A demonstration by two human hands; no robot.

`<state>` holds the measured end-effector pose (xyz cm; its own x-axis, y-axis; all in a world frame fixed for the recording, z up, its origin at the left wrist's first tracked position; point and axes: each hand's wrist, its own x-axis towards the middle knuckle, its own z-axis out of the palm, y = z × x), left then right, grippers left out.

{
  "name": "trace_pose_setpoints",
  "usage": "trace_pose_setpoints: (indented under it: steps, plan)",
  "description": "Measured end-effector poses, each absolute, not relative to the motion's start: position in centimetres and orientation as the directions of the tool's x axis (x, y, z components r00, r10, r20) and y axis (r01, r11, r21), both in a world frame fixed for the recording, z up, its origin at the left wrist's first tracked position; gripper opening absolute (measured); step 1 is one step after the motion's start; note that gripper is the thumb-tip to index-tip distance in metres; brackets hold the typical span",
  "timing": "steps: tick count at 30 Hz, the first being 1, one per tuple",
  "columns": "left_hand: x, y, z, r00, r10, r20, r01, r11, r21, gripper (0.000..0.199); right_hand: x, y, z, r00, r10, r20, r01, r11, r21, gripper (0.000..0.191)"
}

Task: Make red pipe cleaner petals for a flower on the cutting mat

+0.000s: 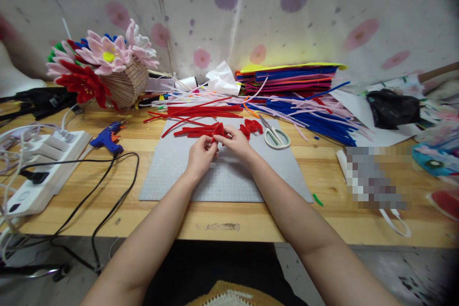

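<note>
Both hands meet over the upper middle of a grey cutting mat (215, 186). My left hand (201, 155) pinches the lower left part of a bent red pipe cleaner (218, 130), which stands up in a loop between the fingers. My right hand (236, 143) closes on the same piece from the right, its fingers partly hiding it. Just right of that hand lie shaped red pipe cleaner pieces (253, 126). Scissors with pale green handles (278, 138) rest on the mat beside them. Straight red pipe cleaners (190, 131) lie behind my left hand.
A blue glue gun (107, 137) and a white power strip (50, 172) with trailing black cables are on the left. A basket of pipe cleaner flowers (125, 81) stands at the back left. Blue pipe cleaners (319, 122) and stacked coloured bundles (287, 79) lie at the back right.
</note>
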<state>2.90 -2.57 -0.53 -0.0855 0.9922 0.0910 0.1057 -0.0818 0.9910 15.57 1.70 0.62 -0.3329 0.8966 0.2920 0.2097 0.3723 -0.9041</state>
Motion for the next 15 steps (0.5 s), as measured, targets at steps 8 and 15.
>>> trace_pose_setpoints:
  steps: [8, 15]
  plan:
    - [2.7, -2.5, -0.6, -0.029, 0.999, -0.035, 0.003, 0.035, 0.999, 0.024, 16.5, 1.5, 1.8, -0.368, 0.929, 0.05, 0.139, 0.108, -0.984, 0.034]
    - [2.9, -2.8, 0.8, 0.116, 0.978, -0.171, -0.262, 0.196, 0.945, 0.04, 16.9, 1.7, 1.7, -0.342, 0.939, 0.019, 0.078, 0.049, -0.996, 0.029]
